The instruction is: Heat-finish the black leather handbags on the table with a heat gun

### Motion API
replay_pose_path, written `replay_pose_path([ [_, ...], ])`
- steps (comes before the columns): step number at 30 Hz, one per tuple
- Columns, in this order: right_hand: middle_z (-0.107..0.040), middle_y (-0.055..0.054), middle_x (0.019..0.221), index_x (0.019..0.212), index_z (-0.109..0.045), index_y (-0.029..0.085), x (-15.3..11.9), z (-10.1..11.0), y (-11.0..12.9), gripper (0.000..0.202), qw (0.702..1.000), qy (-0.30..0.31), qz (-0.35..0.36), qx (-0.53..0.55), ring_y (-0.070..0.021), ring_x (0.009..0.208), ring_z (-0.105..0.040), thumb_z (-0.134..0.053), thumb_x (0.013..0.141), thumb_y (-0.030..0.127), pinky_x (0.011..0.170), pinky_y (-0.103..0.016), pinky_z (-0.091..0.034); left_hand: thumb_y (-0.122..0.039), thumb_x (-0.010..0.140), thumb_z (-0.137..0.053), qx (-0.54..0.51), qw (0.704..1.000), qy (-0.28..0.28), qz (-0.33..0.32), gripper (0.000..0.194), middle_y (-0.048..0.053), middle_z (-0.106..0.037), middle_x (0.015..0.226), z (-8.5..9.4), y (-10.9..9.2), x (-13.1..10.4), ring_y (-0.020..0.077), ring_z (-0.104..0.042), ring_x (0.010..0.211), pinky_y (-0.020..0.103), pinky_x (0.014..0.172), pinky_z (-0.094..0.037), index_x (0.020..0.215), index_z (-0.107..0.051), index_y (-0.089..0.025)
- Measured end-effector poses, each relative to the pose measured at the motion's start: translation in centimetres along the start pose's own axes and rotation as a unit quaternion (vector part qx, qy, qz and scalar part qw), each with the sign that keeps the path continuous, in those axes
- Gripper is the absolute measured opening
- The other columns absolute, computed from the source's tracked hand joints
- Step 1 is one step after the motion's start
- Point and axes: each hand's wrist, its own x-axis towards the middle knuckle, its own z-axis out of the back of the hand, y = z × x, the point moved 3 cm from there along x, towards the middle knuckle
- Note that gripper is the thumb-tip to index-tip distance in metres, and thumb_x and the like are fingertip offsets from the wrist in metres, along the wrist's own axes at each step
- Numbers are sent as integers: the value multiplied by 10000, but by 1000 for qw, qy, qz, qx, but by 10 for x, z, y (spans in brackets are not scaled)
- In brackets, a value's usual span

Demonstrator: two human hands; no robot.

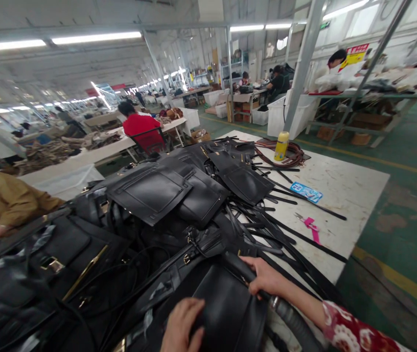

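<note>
Clamped the right hand [265, 277] around a black tube [238, 266], over a black bag [223, 309] at the near side of the heaped table [355, 181]. Held the left hand [183, 326] loosely spread over the same bag; could not tell whether touching it.

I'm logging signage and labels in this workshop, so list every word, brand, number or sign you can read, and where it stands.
No text reads clearly:
Blue packet on the table: white markings, too blurred.
Red-and-yellow sign at the back right: too blurred.
Small green sign high up: too small.
</note>
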Motion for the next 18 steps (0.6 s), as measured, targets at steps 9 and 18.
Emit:
replay_pose_path([
  [9, -560, 45, 742, 1252, -361, 203, -21, -20, 18, 852, 1000, -13, 21, 4, -74, 493, -478, -529, 450, -29, 364, -118, -354, -135, 619, -517, -399, 913, -1, 82, 324, 41, -585, 1060, 6, 21, 131, 218, -459, 1065, 357, 945, -280, 919, -623, -197],
  [18, -555, 42, 717, 1239, -380, 201, 20, -23, 21, 869, 999, -30, 8, 27, -73, 451, -464, -564, 424, -38, 335, -143, -390, -352, 647, -553, -630, 764, 85, 113, 331, 43, -658, 701, -14, 26, 146, 167, -590, 634, 304, 673, -441, 876, -623, -122],
])
